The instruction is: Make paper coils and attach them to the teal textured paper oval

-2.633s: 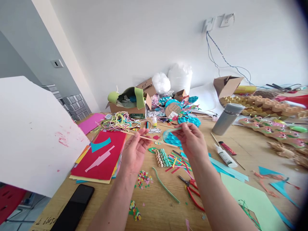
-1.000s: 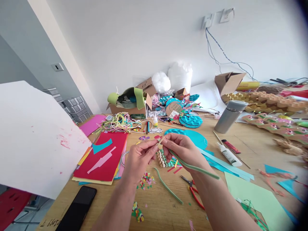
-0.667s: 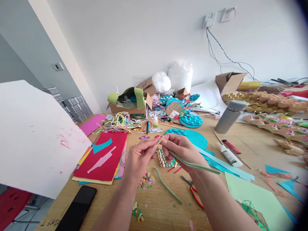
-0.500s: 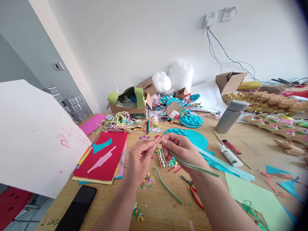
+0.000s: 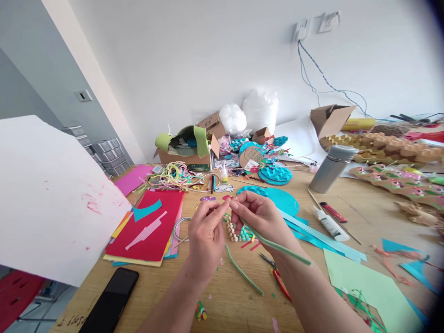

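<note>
In the middle of the view my right hand [image 5: 255,213] is closed in a pinch on a light green pipe cleaner [image 5: 286,251], whose long tail slants down over the right wrist. My left hand [image 5: 209,226] has its fingers pressed together, its index fingertip meeting the right fingertips where the pipe cleaner's end is mostly hidden. A second green pipe cleaner [image 5: 244,274] lies bent on the table under the hands. Red-handled pliers [image 5: 279,280] rest below the right wrist. Behind the hands, a small piece with rows of beige and green bumps [image 5: 236,231] is partly covered.
A stack of coloured paper [image 5: 145,231] and a black phone [image 5: 111,300] lie left. At right are a glue bottle [image 5: 332,225], a grey flask [image 5: 329,171], blue strips [image 5: 322,233] and a pale green sheet [image 5: 367,286]. A craft pile with a cardboard box [image 5: 183,158] lines the wall.
My left hand has turned and shifted slightly right and down, covering the small confetti pieces. The held pipe cleaner's tail has dipped slightly lower and moved left.
</note>
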`<action>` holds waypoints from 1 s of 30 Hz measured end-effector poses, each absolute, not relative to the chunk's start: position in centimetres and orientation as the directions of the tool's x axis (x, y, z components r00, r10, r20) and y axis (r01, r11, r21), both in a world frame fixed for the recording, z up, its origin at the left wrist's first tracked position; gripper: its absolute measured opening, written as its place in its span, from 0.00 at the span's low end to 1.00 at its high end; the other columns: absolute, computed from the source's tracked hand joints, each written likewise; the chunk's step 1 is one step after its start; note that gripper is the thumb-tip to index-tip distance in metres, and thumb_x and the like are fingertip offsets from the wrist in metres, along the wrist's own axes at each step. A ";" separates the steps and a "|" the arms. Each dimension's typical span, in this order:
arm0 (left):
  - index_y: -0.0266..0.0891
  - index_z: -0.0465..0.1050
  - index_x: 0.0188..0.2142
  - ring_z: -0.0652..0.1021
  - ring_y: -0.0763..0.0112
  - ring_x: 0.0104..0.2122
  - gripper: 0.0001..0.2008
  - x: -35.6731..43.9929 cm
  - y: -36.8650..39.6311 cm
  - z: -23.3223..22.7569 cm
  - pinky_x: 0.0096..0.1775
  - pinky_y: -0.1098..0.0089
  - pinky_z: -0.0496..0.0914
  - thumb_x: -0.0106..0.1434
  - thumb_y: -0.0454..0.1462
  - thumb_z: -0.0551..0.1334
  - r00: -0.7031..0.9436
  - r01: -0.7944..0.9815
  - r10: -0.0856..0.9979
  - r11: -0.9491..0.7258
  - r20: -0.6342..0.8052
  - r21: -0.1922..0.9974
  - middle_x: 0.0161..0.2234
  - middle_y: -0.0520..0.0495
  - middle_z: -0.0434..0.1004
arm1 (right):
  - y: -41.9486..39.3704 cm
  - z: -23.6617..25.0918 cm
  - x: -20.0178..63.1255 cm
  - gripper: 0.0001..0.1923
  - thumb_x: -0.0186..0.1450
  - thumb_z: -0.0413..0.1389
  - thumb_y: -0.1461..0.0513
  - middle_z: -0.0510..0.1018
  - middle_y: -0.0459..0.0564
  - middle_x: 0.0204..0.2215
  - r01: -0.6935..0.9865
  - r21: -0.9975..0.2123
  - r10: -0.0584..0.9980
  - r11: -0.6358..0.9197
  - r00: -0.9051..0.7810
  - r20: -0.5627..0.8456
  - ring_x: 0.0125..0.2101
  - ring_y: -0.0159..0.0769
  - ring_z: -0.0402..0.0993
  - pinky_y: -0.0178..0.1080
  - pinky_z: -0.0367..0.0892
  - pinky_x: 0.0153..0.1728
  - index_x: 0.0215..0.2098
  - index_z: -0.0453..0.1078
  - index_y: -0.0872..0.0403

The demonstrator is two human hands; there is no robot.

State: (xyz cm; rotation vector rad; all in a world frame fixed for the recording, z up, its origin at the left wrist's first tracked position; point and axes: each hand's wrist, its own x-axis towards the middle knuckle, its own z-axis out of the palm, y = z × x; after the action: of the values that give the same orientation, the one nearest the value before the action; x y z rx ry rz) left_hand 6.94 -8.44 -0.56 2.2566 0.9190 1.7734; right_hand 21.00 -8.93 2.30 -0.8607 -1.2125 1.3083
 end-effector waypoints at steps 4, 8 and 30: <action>0.44 0.78 0.48 0.77 0.73 0.36 0.17 7.0 -8.4 0.0 0.37 0.73 0.73 0.65 0.26 0.58 0.100 0.327 0.572 -0.792 0.814 0.516 0.35 0.46 0.75 | -9.1 2.5 20.9 0.22 0.54 0.65 0.47 0.74 0.43 0.18 -0.165 -0.975 0.981 0.149 -0.098 0.166 0.15 0.28 0.70 0.31 0.64 0.17 0.28 0.66 0.55; 0.44 0.78 0.46 0.77 0.72 0.35 0.16 7.0 -8.4 0.2 0.36 0.73 0.73 0.64 0.27 0.59 0.077 0.305 0.580 -0.788 0.811 0.534 0.34 0.47 0.76 | -9.3 2.4 20.7 0.22 0.56 0.64 0.46 0.75 0.44 0.19 -0.115 -0.978 0.981 0.175 -0.062 0.183 0.17 0.29 0.70 0.32 0.65 0.19 0.30 0.66 0.55; 0.43 0.81 0.44 0.71 0.73 0.28 0.11 6.9 -8.6 0.3 0.29 0.74 0.66 0.64 0.35 0.62 0.043 0.186 0.777 -0.624 0.629 0.759 0.27 0.49 0.70 | -9.7 2.1 20.9 0.13 0.68 0.52 0.54 0.75 0.46 0.23 0.244 -0.921 0.953 0.302 -0.063 0.296 0.21 0.30 0.70 0.32 0.63 0.22 0.33 0.67 0.53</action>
State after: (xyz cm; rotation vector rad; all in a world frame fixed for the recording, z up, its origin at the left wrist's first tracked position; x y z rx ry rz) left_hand 6.88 -8.58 0.30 1.8473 0.9674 1.6178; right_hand 20.86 -9.73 2.09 -1.1400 -1.5394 0.8635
